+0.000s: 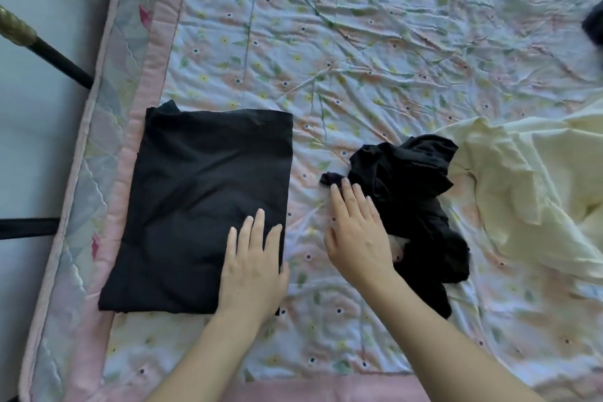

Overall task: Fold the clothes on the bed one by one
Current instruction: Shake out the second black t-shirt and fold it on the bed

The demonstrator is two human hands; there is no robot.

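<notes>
Plainly, neither hand has a grip on anything: the left hand (253,266) lies flat with straight fingers on the near right corner of the folded black garment (202,206), pressing or smoothing it, and the right hand (357,232) is released too, fingers straight and spread, hovering over or lightly touching the sheet just left of the crumpled black garment (411,202), its fingertips close to a small dark tail of that cloth. Outward from the hands, the folded piece sits as a neat rectangle on the left side of the bed (375,59), close to the pink quilted border (143,101); the crumpled one lies in a heap to its right, and a pale yellow garment (528,186) spreads unfolded further right, its edge meeting the black heap. I judge one item done and the step in hand to be the change-over to the second. Next the right hand must close on the heap, drag it to open sheet and spread it flat before any fold
</notes>
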